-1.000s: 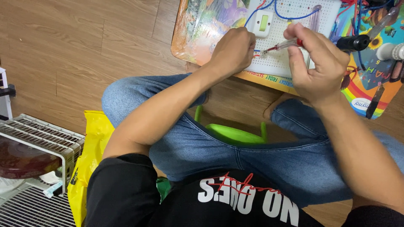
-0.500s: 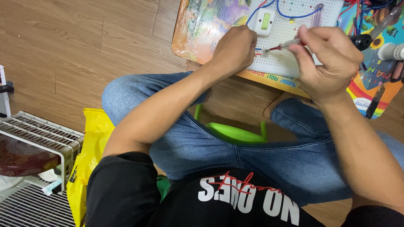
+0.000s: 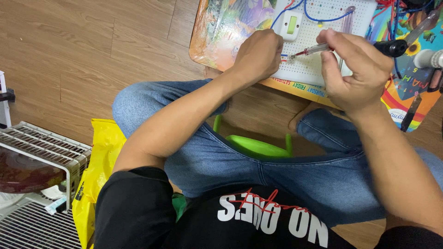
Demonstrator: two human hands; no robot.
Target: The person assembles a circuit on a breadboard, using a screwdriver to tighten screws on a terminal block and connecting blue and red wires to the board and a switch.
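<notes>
Right hand is seen pinching a slim red-tipped screwdriver, its long axis lying leftward, tip at the wire ends by the left hand. That hand is curled in a fist on the white perforated board; whatever it pins is hidden beneath it.

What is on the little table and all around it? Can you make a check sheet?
Surface: colourful picture table on a wooden floor.
Job's things: white perforated board carrying a white switch; thin clear-handled screwdriver, tip near the left hand.
Clutter: black-tipped tools at the table's right edge.
Grippers: left hand fisted on the board; right hand pinching the screwdriver.
Cables: blue wire and red wire on the board.
Surroundings: green stool, yellow bag, white wire rack.
</notes>
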